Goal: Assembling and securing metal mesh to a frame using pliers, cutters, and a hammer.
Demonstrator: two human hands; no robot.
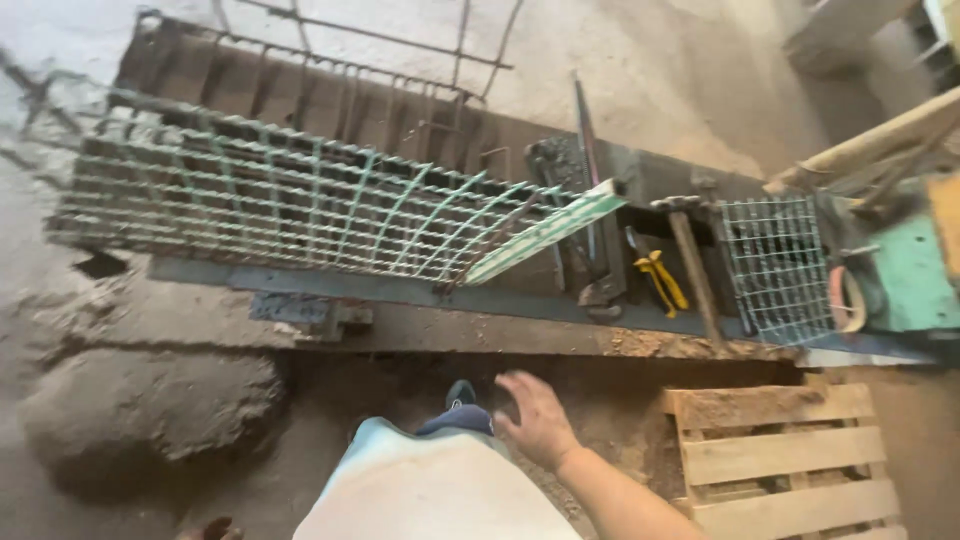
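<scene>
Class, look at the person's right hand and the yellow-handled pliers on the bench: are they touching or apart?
Apart. The head view shows the right hand spread open low over the dirt floor, while the yellow-handled pliers lie up on the bench, with floor between them.

Dusty workshop floor with a long metal bench

A bare, sandy floor (700, 90) stretches far; a grey boulder (150, 405) lies near left, a wooden pallet (785, 450) near right, a long dark steel workbench (420, 295) between.
</scene>
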